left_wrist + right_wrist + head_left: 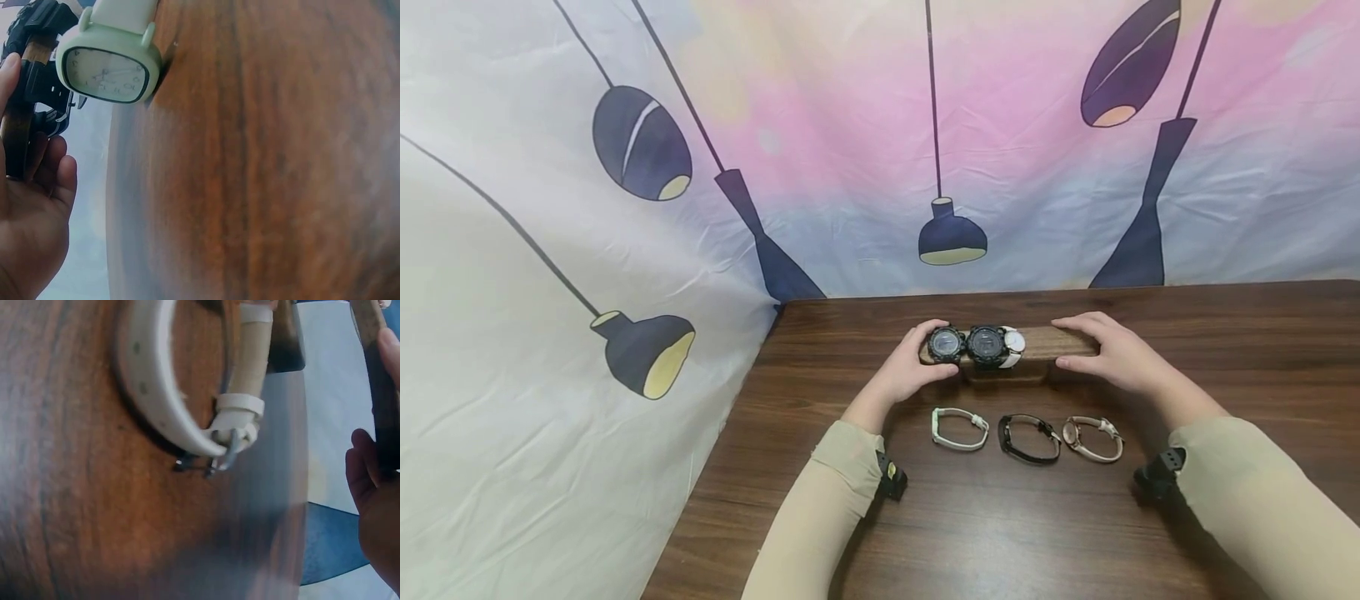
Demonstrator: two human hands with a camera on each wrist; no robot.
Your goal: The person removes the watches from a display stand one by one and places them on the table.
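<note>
A wooden bar of a watch stand [1051, 343] sits above a short wooden base [1006, 377]. On its left half are a black digital watch [946, 343], a second black watch [987, 343] and a white-strapped watch [1014, 342]. My left hand [902, 368] grips the left end, thumb in front and fingers behind. At the bare right end, my right hand [1123, 354] holds the bar between thumb and fingers. In front lie a pale green watch [106, 75], a thin black watch [1030, 442] and a watch with a whitish strap [150, 381].
The dark wooden table [1000, 525] ends at the back against a printed cloth [865, 167] with hanging lamps. More of that cloth covers the left side. Black cameras [891, 479] are strapped at both wrists over the sleeves.
</note>
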